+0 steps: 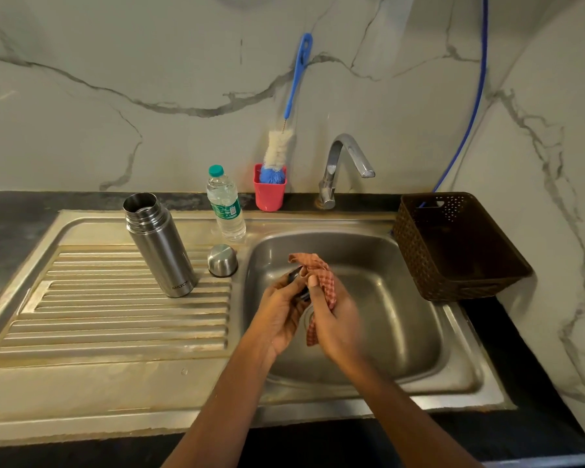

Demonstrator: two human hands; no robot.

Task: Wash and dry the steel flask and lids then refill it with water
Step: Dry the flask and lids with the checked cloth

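1. Steel flask (159, 244) stands upright and uncapped on the drainboard (115, 319), left of the sink basin (402, 315); its domed lid (222, 260) sits just right of it.
2. Over the basin, my left hand (279, 315) grips a small dark lid (295, 274), and my right hand (335, 319) clutches a checked cloth (323, 282) against it.

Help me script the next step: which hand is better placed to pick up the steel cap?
Left, probably: the left hand, once rid of its dark lid, is nearer the steel cap on the drainboard; the right hand grips the cloth.
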